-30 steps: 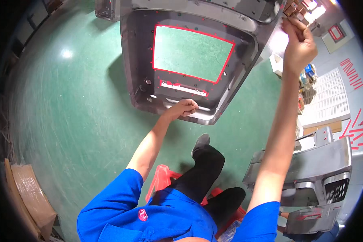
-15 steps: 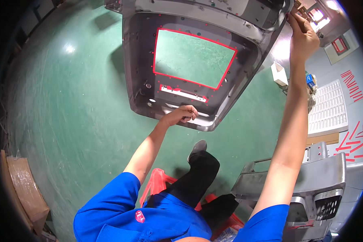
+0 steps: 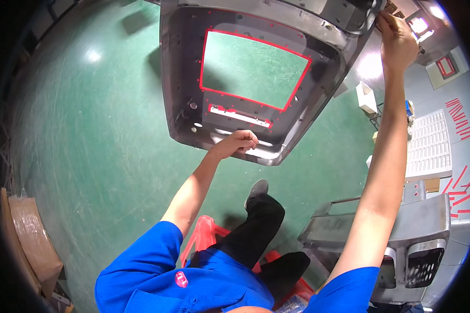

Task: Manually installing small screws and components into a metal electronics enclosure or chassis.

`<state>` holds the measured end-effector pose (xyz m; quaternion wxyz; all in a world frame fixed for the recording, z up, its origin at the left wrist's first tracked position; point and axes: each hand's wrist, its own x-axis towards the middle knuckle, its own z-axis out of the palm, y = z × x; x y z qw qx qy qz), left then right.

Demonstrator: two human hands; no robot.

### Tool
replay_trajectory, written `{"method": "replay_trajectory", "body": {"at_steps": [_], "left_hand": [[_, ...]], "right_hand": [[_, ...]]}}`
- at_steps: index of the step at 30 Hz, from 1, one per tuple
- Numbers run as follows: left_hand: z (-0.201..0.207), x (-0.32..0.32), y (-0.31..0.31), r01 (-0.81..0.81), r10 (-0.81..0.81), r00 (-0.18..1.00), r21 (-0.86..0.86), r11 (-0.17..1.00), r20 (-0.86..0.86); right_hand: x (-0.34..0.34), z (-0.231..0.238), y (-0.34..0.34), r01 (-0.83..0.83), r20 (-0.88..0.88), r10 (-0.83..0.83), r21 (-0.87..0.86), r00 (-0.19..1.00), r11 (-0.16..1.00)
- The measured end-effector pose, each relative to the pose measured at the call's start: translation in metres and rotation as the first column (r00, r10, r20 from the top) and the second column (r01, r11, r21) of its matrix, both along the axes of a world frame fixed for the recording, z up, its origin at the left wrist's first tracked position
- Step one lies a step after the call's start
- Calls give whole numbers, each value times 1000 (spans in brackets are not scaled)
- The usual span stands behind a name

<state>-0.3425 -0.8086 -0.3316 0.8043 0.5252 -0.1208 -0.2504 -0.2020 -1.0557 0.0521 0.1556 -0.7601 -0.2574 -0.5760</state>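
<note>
- The large grey moulded panel [image 3: 235,103] fills the twelve-to-one o'clock side of the person's left hand [image 3: 237,143], above the green floor [image 3: 115,156]; its far part runs out of view.
- The panel's long axis leans from one o'clock to seven, with the narrower, rounded end pointing toward the person and the recessed face turned up to view.
- Within the recess, a red border [image 3: 243,99] rings a window opening stretched from between nine and ten o'clock to between three and four; a narrow slot [image 3: 240,117] lies nearly parallel, nearer the person.
- The left hand is over the panel's near rim, its grip curled in; whether anything is pinched there I cannot tell.
- At two o'clock from it, the right hand [image 3: 398,41] reaches to the panel's far right edge, fingers bent; I cannot tell whether that grip is clamped.
- Toward three o'clock, a white slotted rack [image 3: 431,143] and red strips [image 3: 457,117] lie on a pale desk [image 3: 434,99].
- At four o'clock sits another grey moulded part [image 3: 371,224], partly behind the right forearm.
- A red stool [image 3: 206,229] shows at seven, a film-wrapped carton [image 3: 34,229] at eight.
</note>
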Motion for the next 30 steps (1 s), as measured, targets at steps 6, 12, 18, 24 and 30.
{"method": "replay_trajectory", "body": {"at_steps": [6, 12, 18, 24, 30], "left_hand": [[-1, -4, -5, -135, 137, 990, 43, 990, -39], [-6, -4, -16, -142, 142, 990, 24, 990, 7], [2, -5, -23, -136, 134, 986, 18, 991, 99], [5, -2, -26, -213, 204, 976, 136, 968, 75], [0, -2, -32, -229, 181, 968, 306, 924, 177]], "right_hand": [[-50, -50, 18, -454, 151, 447, 529, 882, 717], [-149, -252, 72, -146, -740, 486, 477, 465, 867], [-156, -356, 82, -37, -761, 519, 550, 389, 835], [-163, -368, 81, 80, -649, 681, 741, 339, 667], [-199, -372, 42, -28, -384, 618, 835, 685, 550]]}}
